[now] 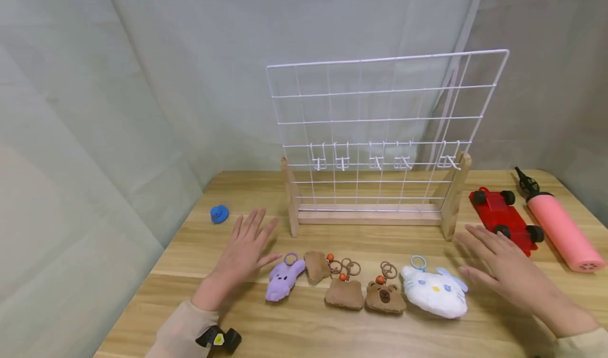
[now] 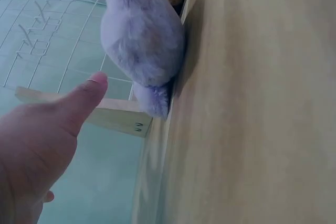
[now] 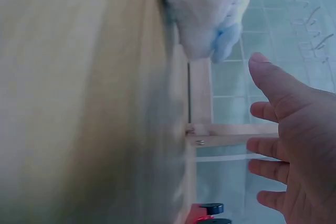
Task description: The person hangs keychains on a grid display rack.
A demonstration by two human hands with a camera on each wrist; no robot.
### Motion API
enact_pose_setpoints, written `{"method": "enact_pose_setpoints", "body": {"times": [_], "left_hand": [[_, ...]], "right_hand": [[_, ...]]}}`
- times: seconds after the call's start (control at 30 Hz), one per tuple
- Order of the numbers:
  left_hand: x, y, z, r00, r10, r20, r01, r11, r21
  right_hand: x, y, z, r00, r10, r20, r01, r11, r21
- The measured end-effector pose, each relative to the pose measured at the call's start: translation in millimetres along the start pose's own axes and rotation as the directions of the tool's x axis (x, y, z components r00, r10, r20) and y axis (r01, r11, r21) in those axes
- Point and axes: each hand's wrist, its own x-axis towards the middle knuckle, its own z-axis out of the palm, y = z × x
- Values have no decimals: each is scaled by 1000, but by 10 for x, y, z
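Fingers spread, my left hand [image 1: 244, 255] is over the table just left of a purple plush rabbit keychain [image 1: 283, 280]. My right hand [image 1: 505, 268] hovers with fingers extended, to the right of a white plush cat keychain [image 1: 434, 292] with blue ears. Between the two lie brown plush keychains: one at the back [image 1: 316, 266], one face down [image 1: 344, 293], and one bear [image 1: 385, 297] with its face up. Each has a ring, and the brown ones carry orange beads. Neither hand holds anything. In the left wrist view the rabbit [image 2: 144, 35] sits beyond my thumb.
Behind the keychains stands a white wire grid rack [image 1: 370, 120] on wooden feet, with several white hooks [image 1: 376, 161] in a row. A red toy car [image 1: 505, 220] lies upside down at right, beside a pink cylinder [image 1: 565, 231] with a black nozzle. A small blue hat [image 1: 219, 214] is at left.
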Motion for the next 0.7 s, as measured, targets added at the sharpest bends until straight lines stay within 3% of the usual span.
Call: {"method": "enact_pose_setpoints", "body": {"times": [0.17, 0.4, 0.63, 0.7], "left_hand": [[54, 0, 2, 999, 2, -37, -3, 1000, -15], [146, -10, 4, 989, 35, -143, -44, 997, -61], [267, 27, -20, 989, 8, -146, -27, 991, -129], [296, 44, -18, 985, 8, -172, -32, 990, -134]], "right_hand": [[78, -49, -68, 1000, -1, -24, 2, 1000, 23], [184, -140, -175, 1000, 15, -12, -15, 999, 43], [230, -197, -268, 995, 70, 68, -74, 995, 72], [246, -218, -298, 992, 82, 94, -89, 993, 76]]}}
